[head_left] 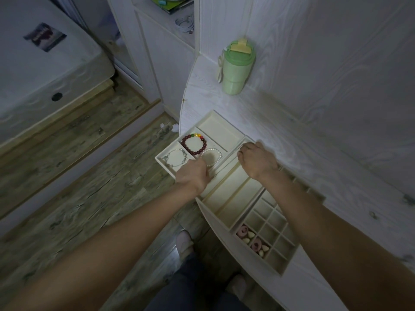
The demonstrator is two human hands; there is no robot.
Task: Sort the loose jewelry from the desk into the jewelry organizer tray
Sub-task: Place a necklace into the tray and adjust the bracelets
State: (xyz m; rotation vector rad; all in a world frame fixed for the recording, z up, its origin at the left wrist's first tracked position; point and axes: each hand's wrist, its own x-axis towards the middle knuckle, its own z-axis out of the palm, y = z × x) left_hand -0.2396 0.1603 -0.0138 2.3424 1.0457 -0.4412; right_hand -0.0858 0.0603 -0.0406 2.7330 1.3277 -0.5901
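A cream jewelry organizer tray (219, 129) lies on the white desk, its left end past the desk's edge. A dark red bead bracelet (194, 144) and a white pearl bracelet (212, 157) share one compartment; a silver bracelet (176, 159) lies in the leftmost one. My left hand (194, 175) rests curled at the tray's near edge, fingers touching the pearl bracelet. My right hand (257, 161) sits knuckles-up over the long slots; what its fingertips hold is hidden. Pink rings and pale heart-shaped pieces (252, 242) fill small grid cells.
A green lidded cup (237, 69) stands at the desk's back corner against the wall. The white desk (314, 167) curves along its left edge, with wooden floor below. A bed stands at the far left. My feet show under the desk edge.
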